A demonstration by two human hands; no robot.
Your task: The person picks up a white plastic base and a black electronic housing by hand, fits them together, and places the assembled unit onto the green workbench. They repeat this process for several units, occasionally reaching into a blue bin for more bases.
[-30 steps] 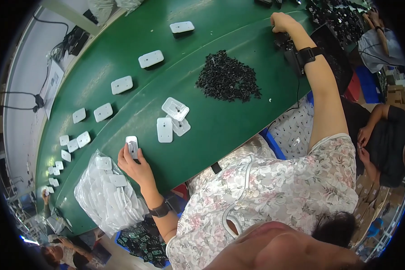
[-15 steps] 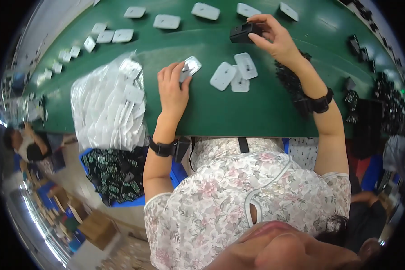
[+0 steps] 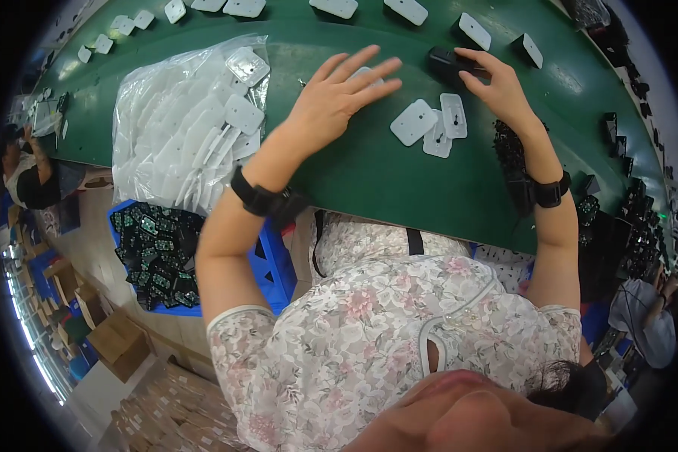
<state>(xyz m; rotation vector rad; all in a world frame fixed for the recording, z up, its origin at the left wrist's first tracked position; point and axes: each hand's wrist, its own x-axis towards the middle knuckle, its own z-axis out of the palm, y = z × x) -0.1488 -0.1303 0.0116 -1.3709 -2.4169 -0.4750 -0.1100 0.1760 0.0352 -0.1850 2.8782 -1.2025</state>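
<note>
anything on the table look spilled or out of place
Nothing clearly looks spilled or broken. Only the three white covers beside the right hand look untidy, overlapping at different angles, while the white-topped pieces beyond stand in a rough row.

Green tbl w/ full clear bag on L, 3 wht covers nr ctr, blk small-parts pile R, wht-topped blk units along far side

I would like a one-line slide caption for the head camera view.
Right hand holding a black housing near white covers, left hand spread open above a green table.
</note>
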